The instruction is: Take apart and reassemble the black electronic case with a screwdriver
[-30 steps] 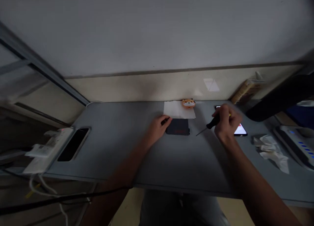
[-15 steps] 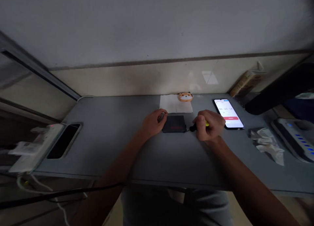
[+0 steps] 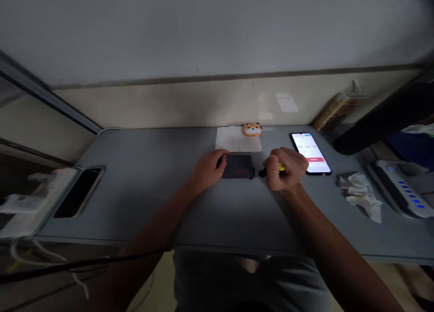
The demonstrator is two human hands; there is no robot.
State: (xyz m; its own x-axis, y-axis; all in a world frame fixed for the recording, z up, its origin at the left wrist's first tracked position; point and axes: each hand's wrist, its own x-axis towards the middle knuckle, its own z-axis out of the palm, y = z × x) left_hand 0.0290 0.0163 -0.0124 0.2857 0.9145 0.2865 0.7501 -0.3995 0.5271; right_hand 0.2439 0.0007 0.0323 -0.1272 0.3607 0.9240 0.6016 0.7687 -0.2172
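A flat black box (image 3: 238,166) with faint red marking lies on the grey desk in front of me. My left hand (image 3: 210,168) is closed at its left side, fingers at the back corner and thumb along the near edge. In my right hand (image 3: 287,168) is a screwdriver (image 3: 263,172) with a black and yellow handle, most of it hidden in the fist. Its thin shaft points left and meets the box's front right corner; the exact contact is too small to make out.
A white paper sheet (image 3: 233,140) and an orange animal-face case (image 3: 252,130) lie behind the box. A lit phone (image 3: 317,160), crumpled tissue (image 3: 361,194) and a device with blue lights (image 3: 402,190) are rightward. On the left are a dark phone (image 3: 78,193) and a power strip (image 3: 50,199).
The view has shifted slightly, moving everything a little left and up. My left hand sits closer against the box, and the screwdriver stays at its right corner.
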